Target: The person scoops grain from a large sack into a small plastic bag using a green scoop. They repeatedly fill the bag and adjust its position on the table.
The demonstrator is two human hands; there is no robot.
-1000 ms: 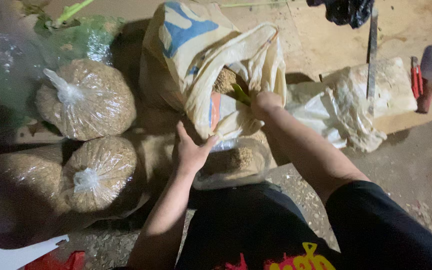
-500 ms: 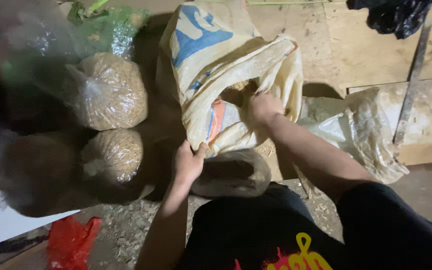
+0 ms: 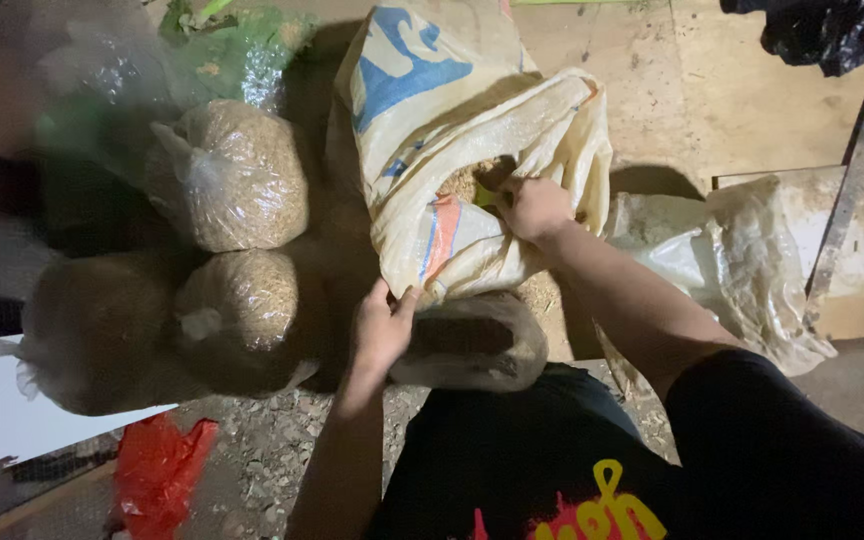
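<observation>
While tipped open toward the lower middle of the frame, big woven sack (image 3: 452,150) lying on the floor at upper centre, cream with blue shapes near its top and an orange stripe by the mouth. Mouth kept wide, it seems, so the grainy tan filling inside can be reached. Right hand (image 3: 532,205) at the sack's opening, grip closed on a small yellow-green thing whose kind cannot be made out. Left hand (image 3: 382,325) below it, grip pinching the sack's lower lip, apparently to keep the cloth from folding shut. Just beneath the mouth and to the right of the left hand, a filled clear bag (image 3: 472,340) resting on its side, placed to catch what comes out, by the look of it; some filling spilled beside it.

Further out, left of the frame: three round clear bags of the same tan stuff, tied at the neck, one at upper left (image 3: 237,175), one below it (image 3: 242,305), one blurred at far left (image 3: 92,330), packed close together. Green plastic bag (image 3: 242,50) at the top left. Crumpled empty plastic sheet (image 3: 742,270) at right, red plastic scrap (image 3: 157,470) at lower left, dark cloth (image 3: 822,30) at upper right.
</observation>
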